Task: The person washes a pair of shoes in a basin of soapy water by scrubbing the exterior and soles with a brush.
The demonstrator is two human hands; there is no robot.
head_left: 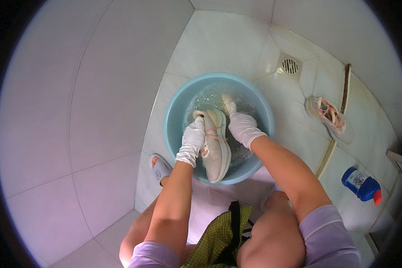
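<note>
Standing behind, I see the pale shoe inside the blue basin, its heel almost toward twelve o'clock and its toe almost toward six. The left hand is nearer: its grip grasps the shoe beside the opening. The right hand, at the shoe's two o'clock, holds a slender pale tool.

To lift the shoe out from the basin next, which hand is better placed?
Probably the left: the left hand grips the shoe at its opening, while the right hand seems occupied with a pale tool beside it.
</note>
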